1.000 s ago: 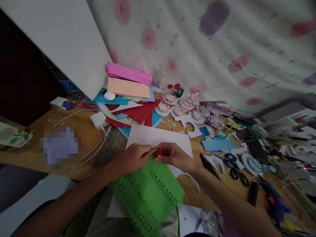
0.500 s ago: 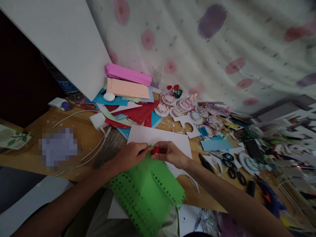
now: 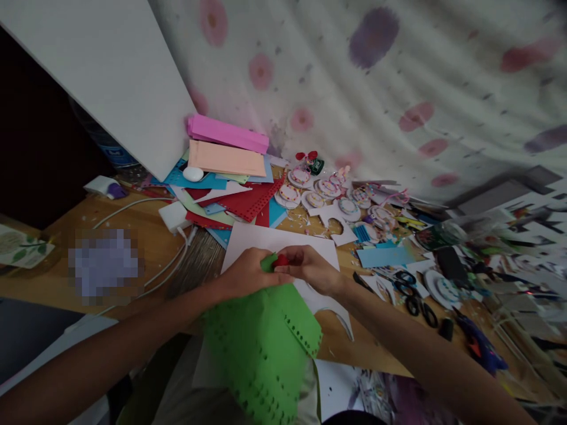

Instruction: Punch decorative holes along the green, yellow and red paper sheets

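The green sheet [image 3: 259, 336] hangs at six o'clock, corner pinched by the left hand [image 3: 245, 273], fingers closed, while the right hand [image 3: 315, 270], fingers curled, half hides the red piece [image 3: 280, 261] it grips, pink paper [image 3: 228, 134] lying beyond at eleven.

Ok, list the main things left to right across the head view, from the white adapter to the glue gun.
White adapter, left hand, red piece, right hand, scissors, glue gun.
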Motion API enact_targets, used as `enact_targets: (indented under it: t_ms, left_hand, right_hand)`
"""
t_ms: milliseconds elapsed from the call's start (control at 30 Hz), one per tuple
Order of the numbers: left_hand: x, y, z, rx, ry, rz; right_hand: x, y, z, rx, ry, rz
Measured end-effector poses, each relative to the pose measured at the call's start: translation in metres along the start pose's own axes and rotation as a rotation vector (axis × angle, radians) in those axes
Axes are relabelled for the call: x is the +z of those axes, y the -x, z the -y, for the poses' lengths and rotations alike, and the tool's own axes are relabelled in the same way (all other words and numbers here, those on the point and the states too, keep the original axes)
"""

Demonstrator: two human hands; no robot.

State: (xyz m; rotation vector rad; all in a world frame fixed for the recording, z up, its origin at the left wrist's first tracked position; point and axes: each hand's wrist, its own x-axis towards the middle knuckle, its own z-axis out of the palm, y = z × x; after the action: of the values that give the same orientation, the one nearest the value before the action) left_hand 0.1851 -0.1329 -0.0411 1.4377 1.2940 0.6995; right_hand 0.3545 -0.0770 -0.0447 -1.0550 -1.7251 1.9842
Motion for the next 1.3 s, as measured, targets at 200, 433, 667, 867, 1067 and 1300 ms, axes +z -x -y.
enact_targets:
  t_ms: [200,433,667,867,1067,1300]
  left_hand:
    - [-0.008,-0.006,-0.001,-0.015,0.045,0.081]
    - [-0.02,-0.003,0.002,-0.204,0.165,0.205]
    - [-0.023,0.005,-0.008,-0.244,0.2,0.25]
    - [-0.024,0.011,0.0,-0.276,0.126,0.27]
    - [-0.02,0.014,0.0,-0.357,0.109,0.289]
    - [-0.018,0.019,-0.01,-0.441,0.16,0.281]
  right_hand:
    - [-0.007,-0.002,-0.002,-0.006,-0.053,0.011]
    - [-0.013,0.005,0.006,0.043,-0.103,0.051]
    - [-0.05,0.029,0.009,0.137,-0.309,-0.036]
    - [-0.13,0.069,-0.002,0.144,-0.28,-0.389]
    - [-0.172,0.082,-0.02,0.214,-0.22,-0.451]
    - [-0.187,0.083,-0.033,0.237,-0.211,-0.424]
